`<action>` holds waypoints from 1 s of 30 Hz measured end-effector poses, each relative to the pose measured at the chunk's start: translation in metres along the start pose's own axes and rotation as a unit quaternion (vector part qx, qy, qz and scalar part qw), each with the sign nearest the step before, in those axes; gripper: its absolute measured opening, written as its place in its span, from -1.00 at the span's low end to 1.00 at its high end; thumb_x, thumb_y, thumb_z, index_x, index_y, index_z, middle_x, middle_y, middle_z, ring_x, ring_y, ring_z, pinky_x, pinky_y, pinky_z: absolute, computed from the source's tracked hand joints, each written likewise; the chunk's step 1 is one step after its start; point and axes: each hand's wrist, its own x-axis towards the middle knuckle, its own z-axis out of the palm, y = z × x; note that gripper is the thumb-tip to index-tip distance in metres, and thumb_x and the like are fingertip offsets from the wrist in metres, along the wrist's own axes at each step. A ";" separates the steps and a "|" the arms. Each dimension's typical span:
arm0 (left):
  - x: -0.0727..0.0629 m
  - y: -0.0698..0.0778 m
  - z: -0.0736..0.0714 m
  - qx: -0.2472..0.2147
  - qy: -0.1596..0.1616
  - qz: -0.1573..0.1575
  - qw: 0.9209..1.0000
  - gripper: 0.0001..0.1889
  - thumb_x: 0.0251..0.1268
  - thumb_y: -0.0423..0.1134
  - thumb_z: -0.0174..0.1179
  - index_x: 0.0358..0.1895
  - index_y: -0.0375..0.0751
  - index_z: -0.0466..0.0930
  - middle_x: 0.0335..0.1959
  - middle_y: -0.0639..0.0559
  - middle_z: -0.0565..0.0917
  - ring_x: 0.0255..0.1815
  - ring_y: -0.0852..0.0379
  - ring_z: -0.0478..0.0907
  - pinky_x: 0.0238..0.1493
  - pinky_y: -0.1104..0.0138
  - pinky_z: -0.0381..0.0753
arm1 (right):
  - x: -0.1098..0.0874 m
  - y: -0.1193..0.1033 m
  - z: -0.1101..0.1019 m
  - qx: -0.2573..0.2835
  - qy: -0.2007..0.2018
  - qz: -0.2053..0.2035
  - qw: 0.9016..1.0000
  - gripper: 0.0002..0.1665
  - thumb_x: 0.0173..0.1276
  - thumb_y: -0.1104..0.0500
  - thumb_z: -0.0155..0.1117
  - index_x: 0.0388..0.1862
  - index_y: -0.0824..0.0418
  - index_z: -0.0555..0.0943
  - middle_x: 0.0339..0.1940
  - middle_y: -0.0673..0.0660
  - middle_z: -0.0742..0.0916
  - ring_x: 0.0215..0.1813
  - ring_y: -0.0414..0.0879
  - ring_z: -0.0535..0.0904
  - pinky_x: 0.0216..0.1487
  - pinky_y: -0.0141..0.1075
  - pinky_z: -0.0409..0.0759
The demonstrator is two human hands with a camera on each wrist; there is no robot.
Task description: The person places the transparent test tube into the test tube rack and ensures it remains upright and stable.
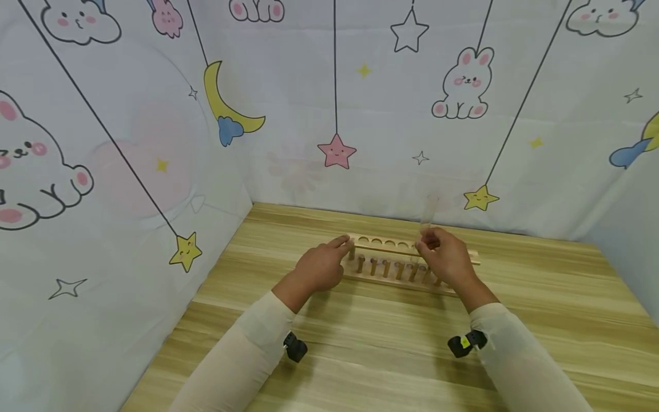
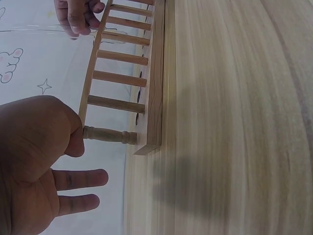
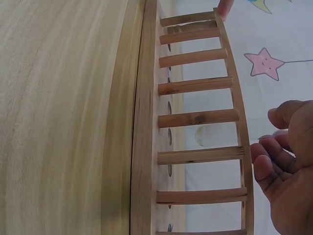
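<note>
A wooden test tube rack (image 1: 376,249) stands on the table, with round holes along its top board and upright pegs in front. At its left end, my left hand (image 1: 320,266) holds the top board's corner between thumb and forefinger; two other fingers (image 2: 80,179) stick out straight in the left wrist view. My right hand (image 1: 447,257) pinches a clear test tube (image 1: 428,210) over the rack's right half. The tube stands upright, mostly above the top board. In the right wrist view its rounded lower end (image 3: 201,136) shows faintly behind the pegs.
The wood-grained table (image 1: 360,343) extends in front of the rack. Behind and at the sides hangs a white cloth (image 1: 288,86) printed with rabbits, stars and moons. Small black wrist cameras sit on both sleeves.
</note>
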 end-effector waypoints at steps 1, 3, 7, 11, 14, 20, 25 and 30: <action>0.000 0.000 0.000 -0.001 0.000 0.000 1.000 -0.35 0.61 -0.38 0.05 0.69 -0.03 0.25 0.71 0.04 0.19 -0.58 0.14 0.28 -0.55 0.32 0.13 | 0.000 0.000 0.000 -0.001 -0.001 0.001 1.000 -0.51 0.64 0.12 0.24 0.38 0.38 0.55 0.13 0.34 0.73 0.19 0.27 0.65 0.11 0.15 0.64; 0.000 0.000 0.001 0.000 0.001 0.002 1.000 -0.35 0.61 -0.38 0.04 0.69 -0.03 0.25 0.71 0.04 0.19 -0.59 0.15 0.24 -0.55 0.33 0.13 | -0.001 0.001 0.001 -0.001 -0.002 0.001 1.000 -0.50 0.64 0.14 0.23 0.40 0.38 0.52 0.13 0.34 0.73 0.19 0.28 0.65 0.11 0.16 0.64; 0.001 0.000 0.001 0.002 0.002 0.003 1.000 -0.35 0.61 -0.38 0.04 0.69 -0.03 0.25 0.72 0.04 0.18 -0.57 0.15 0.27 -0.55 0.33 0.14 | -0.002 0.002 0.001 -0.005 -0.005 0.003 1.000 -0.53 0.63 0.13 0.24 0.37 0.36 0.53 0.12 0.33 0.75 0.20 0.29 0.66 0.11 0.17 0.64; 0.000 0.000 0.000 0.002 0.001 0.002 1.000 -0.35 0.60 -0.38 0.04 0.69 -0.03 0.25 0.72 0.05 0.18 -0.52 0.12 0.36 -0.54 0.33 0.15 | -0.002 0.003 0.001 -0.010 -0.013 0.005 1.000 -0.53 0.63 0.11 0.25 0.36 0.34 0.56 0.14 0.33 0.75 0.24 0.30 0.65 0.13 0.19 0.63; -0.001 0.000 0.000 -0.002 0.000 0.001 1.000 -0.35 0.60 -0.38 0.04 0.69 -0.02 0.25 0.72 0.05 0.18 -0.50 0.09 0.39 -0.54 0.32 0.15 | -0.002 0.002 0.001 -0.015 -0.018 0.005 1.000 -0.53 0.63 0.10 0.25 0.37 0.33 0.57 0.16 0.34 0.75 0.25 0.31 0.64 0.14 0.20 0.62; 0.000 -0.002 0.001 -0.003 0.000 0.002 1.000 -0.34 0.59 -0.39 0.03 0.69 -0.03 0.25 0.72 0.03 0.18 -0.48 0.09 0.40 -0.54 0.32 0.14 | -0.003 0.002 0.001 -0.030 -0.019 -0.006 0.999 -0.55 0.63 0.09 0.26 0.33 0.33 0.61 0.15 0.36 0.75 0.23 0.33 0.64 0.11 0.21 0.63; 0.001 -0.002 0.002 -0.002 -0.003 0.001 1.000 -0.35 0.60 -0.38 0.02 0.69 -0.03 0.24 0.72 0.04 0.18 -0.53 0.13 0.34 -0.54 0.33 0.14 | -0.003 0.005 0.002 -0.034 -0.016 -0.018 0.999 -0.54 0.62 0.09 0.28 0.33 0.35 0.64 0.14 0.36 0.76 0.21 0.33 0.65 0.11 0.21 0.63; 0.001 -0.002 0.002 -0.001 -0.005 0.000 1.000 -0.34 0.61 -0.38 0.02 0.70 -0.01 0.22 0.73 0.06 0.16 -0.59 0.16 0.24 -0.55 0.33 0.14 | -0.001 0.006 0.004 -0.039 -0.016 -0.021 0.999 -0.53 0.62 0.09 0.28 0.32 0.36 0.65 0.13 0.36 0.75 0.20 0.32 0.66 0.10 0.21 0.63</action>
